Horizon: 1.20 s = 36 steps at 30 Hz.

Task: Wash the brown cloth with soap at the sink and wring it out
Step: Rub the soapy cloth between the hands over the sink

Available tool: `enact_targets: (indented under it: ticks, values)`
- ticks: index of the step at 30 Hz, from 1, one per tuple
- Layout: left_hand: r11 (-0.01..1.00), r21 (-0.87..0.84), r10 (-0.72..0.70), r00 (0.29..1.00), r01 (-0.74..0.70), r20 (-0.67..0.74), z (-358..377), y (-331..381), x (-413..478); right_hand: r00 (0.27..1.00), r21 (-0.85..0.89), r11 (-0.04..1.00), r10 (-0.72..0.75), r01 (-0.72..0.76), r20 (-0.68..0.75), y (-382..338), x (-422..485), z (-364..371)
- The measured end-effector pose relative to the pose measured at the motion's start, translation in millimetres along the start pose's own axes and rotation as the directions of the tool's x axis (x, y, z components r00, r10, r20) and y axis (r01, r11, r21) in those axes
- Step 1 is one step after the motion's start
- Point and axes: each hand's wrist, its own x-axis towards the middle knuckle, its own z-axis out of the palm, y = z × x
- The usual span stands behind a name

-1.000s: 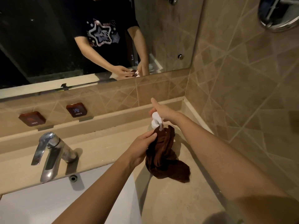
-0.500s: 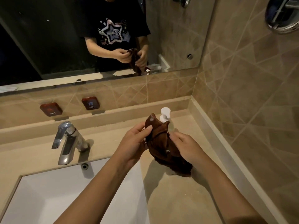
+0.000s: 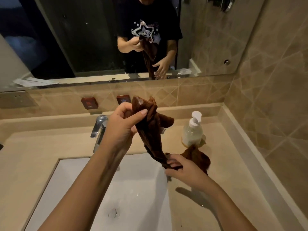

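While we hold the brown cloth [image 3: 150,130] stretched above the sink [image 3: 130,189], our left hand [image 3: 124,125] clenches its top end at 12 o'clock and our right hand [image 3: 180,169] grips the lower end at 4 o'clock. Soap bottle [image 3: 192,132] stands on the counter [image 3: 233,164] at 2 o'clock, faucet [image 3: 99,129] at 10.

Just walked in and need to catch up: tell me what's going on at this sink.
A person is standing at the sink holding a brown cloth stretched between both hands. The left hand has a closed grip on the upper end, raised in front of the faucet, and the right hand pinches the lower end near the basin's right edge. A soap pump bottle stands on the counter behind the cloth. No water can be seen running.
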Motion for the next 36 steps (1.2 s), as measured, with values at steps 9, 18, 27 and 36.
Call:
enact_targets:
  ticks: [9, 18, 27, 36]
  values:
    - [0.991, 0.088, -0.102, 0.994, 0.104, -0.024, -48, 1, -5, 0.951, 0.112, 0.953, -0.261, 0.282, -0.168, -91, 24, 36]
    - [0.945, 0.291, -0.158, 0.987, 0.147, 0.015, -157, 24, -18, 0.866, 0.045, 0.924, -0.338, 0.380, -0.368, -137, 46, 89]
    - [0.940, 0.334, -0.026, 0.992, 0.066, -0.123, -231, 32, -24, 0.909, 0.249, 0.910, -0.237, 0.331, -0.342, -178, 84, 136]
    - [0.943, 0.308, -0.086, 0.986, 0.127, -0.144, -189, 2, -19, 0.843, -0.053, 0.902, -0.421, 0.429, -0.336, -199, 92, 201]
